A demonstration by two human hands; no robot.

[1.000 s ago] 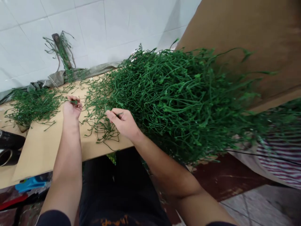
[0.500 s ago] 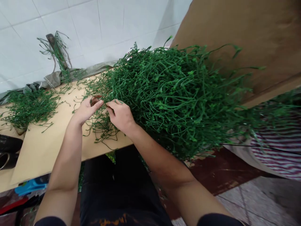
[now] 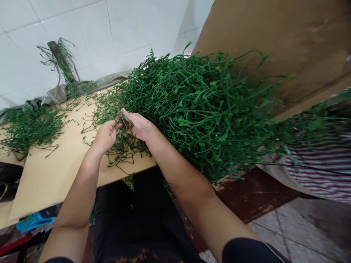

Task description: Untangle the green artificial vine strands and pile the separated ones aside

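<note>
My left hand (image 3: 106, 136) is closed, pinching a thin green stem (image 3: 125, 119) at its fingertips. Right beside it, my right hand (image 3: 139, 126) has its palm turned up and its fingers curled around the same stem or stems. How many stems are held cannot be made out. Loose green stems (image 3: 123, 150) with small tips lie on the board below both hands. A large tangled heap of green stems (image 3: 197, 102) rises just to the right of my right hand.
A tan board (image 3: 55, 175) covers the table. A smaller pile of stems (image 3: 33, 126) lies at the left, near dark cylinders (image 3: 9, 171). More stems hang on a wooden post (image 3: 59, 58) by the tiled wall. Brown cardboard (image 3: 274, 40) stands behind the heap; striped cloth (image 3: 323, 171) lies right.
My right hand has turned from palm down to palm up and raised its thumb. My left hand has moved slightly right and down, its fingers now closed. The view has shifted a little.
</note>
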